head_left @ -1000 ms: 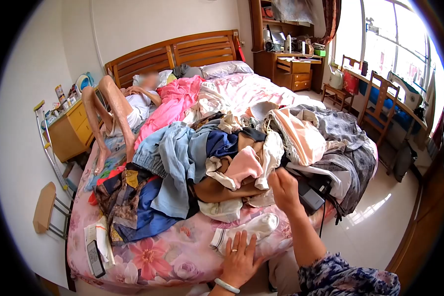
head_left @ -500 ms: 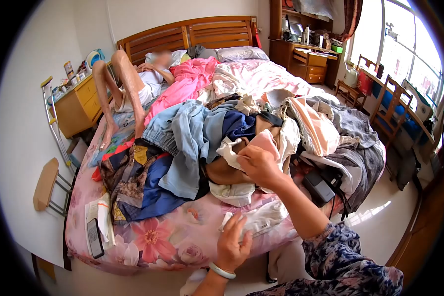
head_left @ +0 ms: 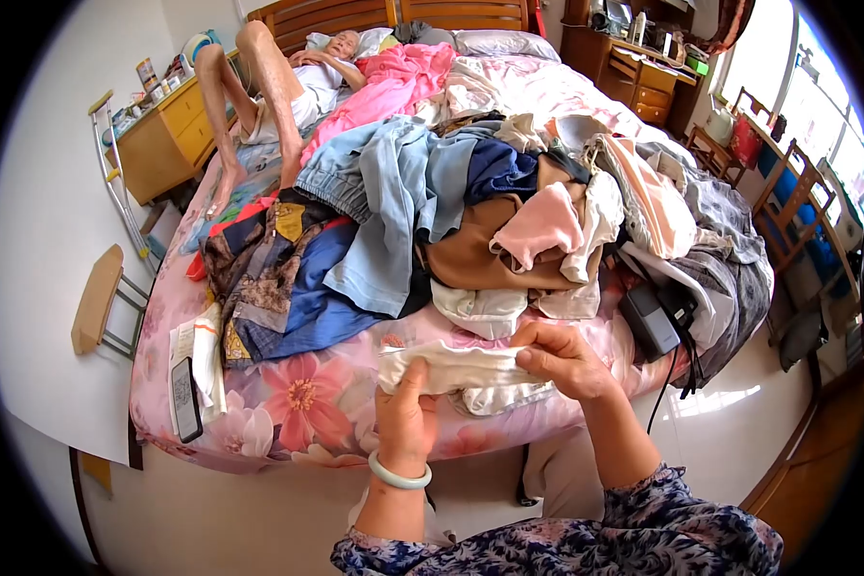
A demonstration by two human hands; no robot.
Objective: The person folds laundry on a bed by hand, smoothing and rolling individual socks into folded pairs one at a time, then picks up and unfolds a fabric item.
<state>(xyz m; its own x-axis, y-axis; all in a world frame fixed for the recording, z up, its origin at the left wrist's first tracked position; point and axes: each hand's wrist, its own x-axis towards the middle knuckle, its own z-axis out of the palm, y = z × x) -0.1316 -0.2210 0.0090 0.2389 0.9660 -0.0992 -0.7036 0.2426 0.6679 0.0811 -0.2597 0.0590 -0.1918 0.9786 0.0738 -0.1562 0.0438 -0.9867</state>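
A white sock [head_left: 461, 368] is stretched sideways between my two hands above the front edge of the bed. My left hand [head_left: 405, 418], a pale bangle on its wrist, grips one end with the thumb in front; its other fingers are mostly hidden behind. The opposite end is pinched between the thumb and fingers of my right hand [head_left: 566, 363]. Just beneath lies another folded white cloth [head_left: 494, 399] on the floral sheet [head_left: 302, 398]. Beyond my hands is a heap of clothes, with a pink cloth [head_left: 540, 228], a brown garment [head_left: 466, 254] and light blue trousers [head_left: 389, 206].
A person [head_left: 322, 82] lies on the far left of the bed, knees raised. A phone [head_left: 185, 401] rests at the near left corner. A grey box with cables [head_left: 651, 322] sits at right. A crutch [head_left: 115, 182] and stool [head_left: 98, 300] stand left.
My right hand has come back from the clothes heap towards me. My left hand, open before, now grips the white sock together with the right. The view has tilted down.
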